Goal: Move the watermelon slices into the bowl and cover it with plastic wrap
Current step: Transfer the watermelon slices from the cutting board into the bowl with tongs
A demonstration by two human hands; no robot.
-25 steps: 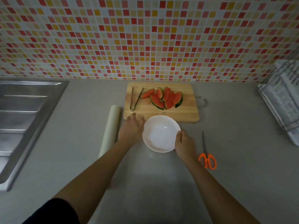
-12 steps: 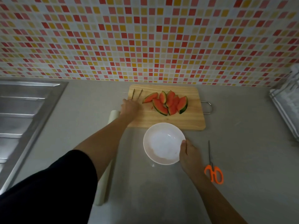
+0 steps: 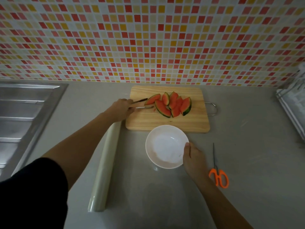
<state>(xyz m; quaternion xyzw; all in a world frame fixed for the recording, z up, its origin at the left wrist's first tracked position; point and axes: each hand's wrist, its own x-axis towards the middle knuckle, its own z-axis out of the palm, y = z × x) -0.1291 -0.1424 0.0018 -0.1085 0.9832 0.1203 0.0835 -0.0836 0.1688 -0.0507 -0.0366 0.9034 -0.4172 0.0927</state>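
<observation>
Several watermelon slices [image 3: 171, 105] lie in a pile on a wooden cutting board [image 3: 186, 123] near the tiled wall. My left hand [image 3: 120, 109] grips metal tongs [image 3: 142, 104] at the board's left edge, their tips apart and pointing at the leftmost slice. An empty white bowl [image 3: 165, 146] sits on the counter just in front of the board. My right hand [image 3: 193, 158] holds the bowl's right rim. A roll of plastic wrap [image 3: 105, 166] lies lengthwise left of the bowl, partly under my left forearm.
Orange-handled scissors [image 3: 218, 176] lie right of the bowl. A steel sink and drainboard [image 3: 21, 116] fill the left side. A dish rack [image 3: 295, 106] stands at the far right. A metal handle [image 3: 212, 109] sticks out of the board's right edge.
My left hand left the bowl's rim, reached to the board's left side and picked up the tongs, now pointed at the slices. My right hand stayed on the bowl.
</observation>
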